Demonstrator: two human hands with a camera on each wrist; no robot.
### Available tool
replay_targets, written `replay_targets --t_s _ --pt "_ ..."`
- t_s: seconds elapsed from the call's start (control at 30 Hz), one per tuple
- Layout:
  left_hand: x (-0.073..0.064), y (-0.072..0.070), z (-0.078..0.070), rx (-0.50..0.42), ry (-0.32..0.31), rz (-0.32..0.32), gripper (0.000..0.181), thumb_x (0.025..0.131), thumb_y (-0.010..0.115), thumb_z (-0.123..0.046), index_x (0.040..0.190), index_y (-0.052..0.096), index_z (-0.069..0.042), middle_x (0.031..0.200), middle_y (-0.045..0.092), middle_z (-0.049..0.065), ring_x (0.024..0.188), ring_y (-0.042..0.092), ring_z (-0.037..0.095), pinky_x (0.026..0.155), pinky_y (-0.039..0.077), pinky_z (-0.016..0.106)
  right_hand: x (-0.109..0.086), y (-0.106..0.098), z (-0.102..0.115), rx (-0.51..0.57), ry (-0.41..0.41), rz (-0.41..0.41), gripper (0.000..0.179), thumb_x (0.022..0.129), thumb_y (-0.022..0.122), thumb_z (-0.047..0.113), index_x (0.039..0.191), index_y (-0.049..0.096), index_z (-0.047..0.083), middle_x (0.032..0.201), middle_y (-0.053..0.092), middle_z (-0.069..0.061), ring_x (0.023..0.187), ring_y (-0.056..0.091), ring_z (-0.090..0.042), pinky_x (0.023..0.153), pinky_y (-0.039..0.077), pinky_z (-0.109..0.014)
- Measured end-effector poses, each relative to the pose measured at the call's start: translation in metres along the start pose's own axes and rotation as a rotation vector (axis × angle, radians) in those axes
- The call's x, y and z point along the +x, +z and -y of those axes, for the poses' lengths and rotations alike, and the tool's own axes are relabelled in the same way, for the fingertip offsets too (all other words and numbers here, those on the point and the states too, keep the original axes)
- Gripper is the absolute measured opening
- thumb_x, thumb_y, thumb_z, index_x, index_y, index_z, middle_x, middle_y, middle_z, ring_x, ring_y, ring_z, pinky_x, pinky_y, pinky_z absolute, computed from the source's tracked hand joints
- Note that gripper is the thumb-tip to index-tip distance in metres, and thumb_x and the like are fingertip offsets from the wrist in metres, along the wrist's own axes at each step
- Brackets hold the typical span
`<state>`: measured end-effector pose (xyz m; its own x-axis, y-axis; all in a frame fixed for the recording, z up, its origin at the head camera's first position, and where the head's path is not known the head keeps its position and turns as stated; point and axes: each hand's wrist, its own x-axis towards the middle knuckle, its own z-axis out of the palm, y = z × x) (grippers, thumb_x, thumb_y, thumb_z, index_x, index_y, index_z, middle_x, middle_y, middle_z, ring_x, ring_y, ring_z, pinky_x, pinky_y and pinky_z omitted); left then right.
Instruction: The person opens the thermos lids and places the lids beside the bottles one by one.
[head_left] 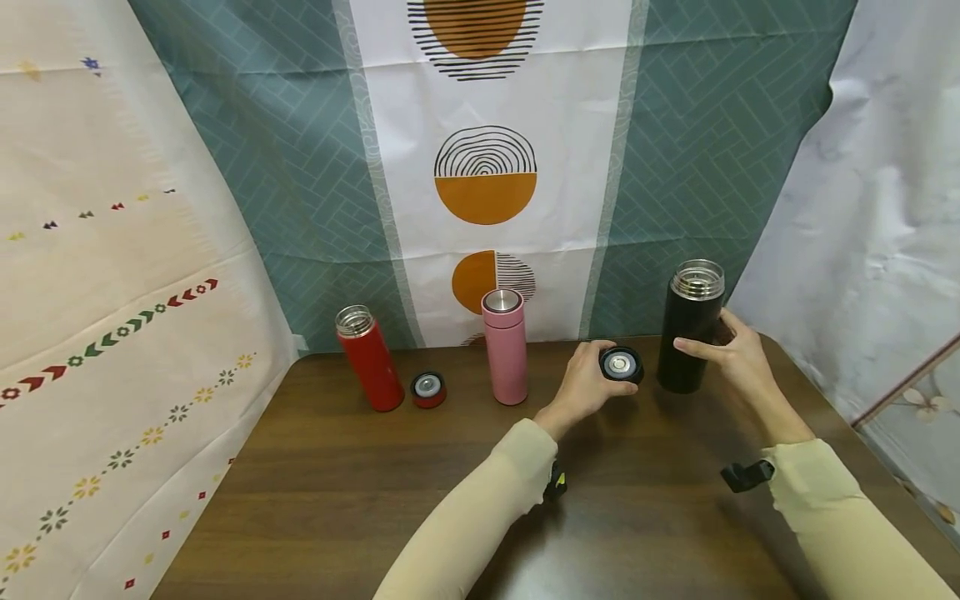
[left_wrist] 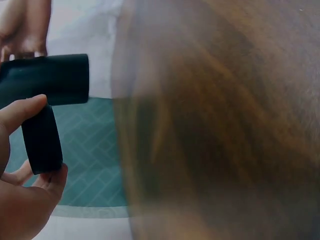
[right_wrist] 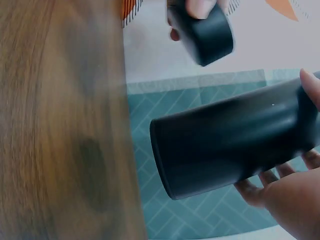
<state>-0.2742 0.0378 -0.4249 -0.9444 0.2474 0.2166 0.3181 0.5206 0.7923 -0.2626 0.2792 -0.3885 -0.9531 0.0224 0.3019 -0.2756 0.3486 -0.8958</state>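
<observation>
My left hand [head_left: 587,377] pinches a black bottle lid [head_left: 622,366] between thumb and fingers, its round metallic inner face showing in the head view. To the right of it, my right hand [head_left: 741,360] grips a black thermos bottle [head_left: 684,346] from its right side, thumb across the front. That bottle has no lid on, and its threaded steel mouth shows at the top. In the left wrist view the lid [left_wrist: 43,140] is seen edge-on, close by the bottle [left_wrist: 60,80]. The right wrist view shows the bottle's flat base [right_wrist: 162,160] end, with fingers around the body.
On the wooden table [head_left: 337,500] stand a lidless red thermos bottle [head_left: 371,362] and a pink one [head_left: 506,358] with its top on. A red lid [head_left: 428,389] lies inner side up between them. A patterned cloth [head_left: 300,167] hangs behind the table, with pale cloths at both sides.
</observation>
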Motion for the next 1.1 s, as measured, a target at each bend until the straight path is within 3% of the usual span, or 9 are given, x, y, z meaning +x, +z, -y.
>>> replay_targets --t_s 0.27,0.5,0.7,0.83,0.93,1.1 --pt "0.001 0.028 0.002 0.073 -0.071 0.028 0.072 0.077 0.095 -0.023 0.14 0.059 -0.018 0.123 0.053 -0.001 0.106 0.056 0.011 0.093 0.049 0.027 0.004 -0.006 -0.013 -0.032 0.087 -0.005 0.074 0.094 0.08 0.028 0.158 0.044 0.017 0.12 0.056 0.02 0.108 0.055 0.002 0.097 0.041 -0.032" --pt "0.006 0.041 0.003 0.166 -0.114 0.037 0.074 0.076 0.096 -0.026 0.142 0.062 -0.02 0.125 0.054 -0.004 0.105 0.056 0.011 0.092 0.049 0.025 0.008 -0.009 -0.025 0.012 0.141 0.023 0.077 0.096 0.078 0.029 0.16 0.039 0.013 0.121 0.053 0.019 0.11 0.052 0.0 0.108 0.037 -0.05" --pt "0.01 0.045 0.004 0.251 -0.155 0.042 0.074 0.076 0.096 -0.028 0.141 0.063 -0.021 0.128 0.056 -0.003 0.116 0.053 0.014 0.097 0.047 0.025 0.008 -0.011 -0.034 0.031 0.142 0.047 0.074 0.097 0.076 0.026 0.16 0.038 0.013 0.121 0.053 0.022 0.112 0.05 0.001 0.11 0.034 -0.049" --pt "0.011 0.046 0.005 0.268 -0.18 0.044 0.073 0.076 0.096 -0.028 0.141 0.063 -0.022 0.126 0.056 -0.003 0.114 0.053 0.013 0.096 0.047 0.024 0.007 -0.012 -0.037 0.026 0.135 0.062 0.073 0.098 0.075 0.026 0.16 0.038 0.014 0.122 0.053 0.022 0.113 0.051 0.001 0.103 0.039 -0.03" --pt "0.011 0.047 0.006 0.259 -0.195 0.04 0.073 0.076 0.096 -0.028 0.141 0.063 -0.022 0.125 0.056 -0.003 0.113 0.053 0.013 0.096 0.048 0.025 0.006 -0.011 -0.038 0.025 0.13 0.056 0.072 0.097 0.076 0.025 0.159 0.04 0.014 0.122 0.054 0.022 0.116 0.05 0.0 0.103 0.039 -0.026" --pt "0.013 0.051 0.008 0.266 -0.215 0.045 0.073 0.076 0.096 -0.028 0.141 0.063 -0.023 0.126 0.056 -0.003 0.113 0.053 0.013 0.095 0.049 0.026 0.004 -0.01 -0.04 0.075 0.138 0.059 0.073 0.097 0.077 0.025 0.159 0.041 0.013 0.122 0.052 0.021 0.122 0.045 -0.006 0.12 0.026 -0.054"
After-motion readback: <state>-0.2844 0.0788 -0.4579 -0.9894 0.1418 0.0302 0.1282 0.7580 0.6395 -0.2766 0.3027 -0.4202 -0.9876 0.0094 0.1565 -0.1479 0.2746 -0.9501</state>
